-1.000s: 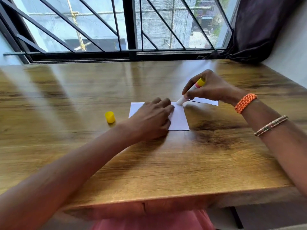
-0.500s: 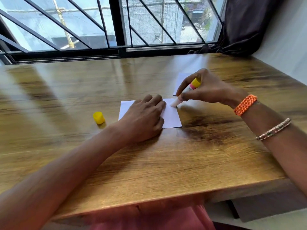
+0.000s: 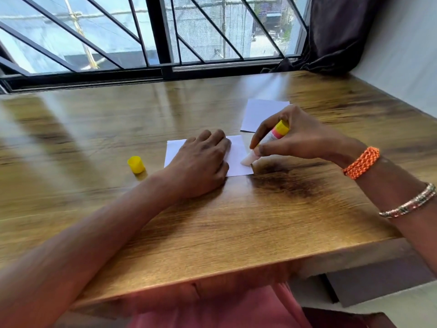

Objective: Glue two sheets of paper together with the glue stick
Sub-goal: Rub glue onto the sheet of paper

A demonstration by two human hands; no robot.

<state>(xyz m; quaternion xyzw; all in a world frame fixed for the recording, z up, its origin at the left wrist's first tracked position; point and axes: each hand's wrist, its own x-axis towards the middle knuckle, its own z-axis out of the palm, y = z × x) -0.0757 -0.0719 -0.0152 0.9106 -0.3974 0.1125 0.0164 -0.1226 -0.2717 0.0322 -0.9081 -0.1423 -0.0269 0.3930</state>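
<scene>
A small white paper sheet (image 3: 238,159) lies flat in the middle of the wooden table (image 3: 236,233). My left hand (image 3: 201,162) rests palm down on it, fingers together, and hides most of its middle. My right hand (image 3: 293,138) grips the glue stick (image 3: 267,140), a white tube with a yellow end, tilted down to the left. Its white tip touches the sheet near the right edge. A second white sheet (image 3: 262,112) lies just behind my right hand, partly hidden by it. The yellow cap (image 3: 136,164) stands on the table left of the first sheet.
A barred window (image 3: 160,31) runs along the table's far edge. A dark curtain (image 3: 335,31) hangs at the back right, next to a pale wall (image 3: 402,55). The table's near edge is close to my lap.
My right hand has drawn the glue stick's tip nearer along the sheet's right side. My left hand has stayed on the sheet. More of the second sheet shows as the view shifted.
</scene>
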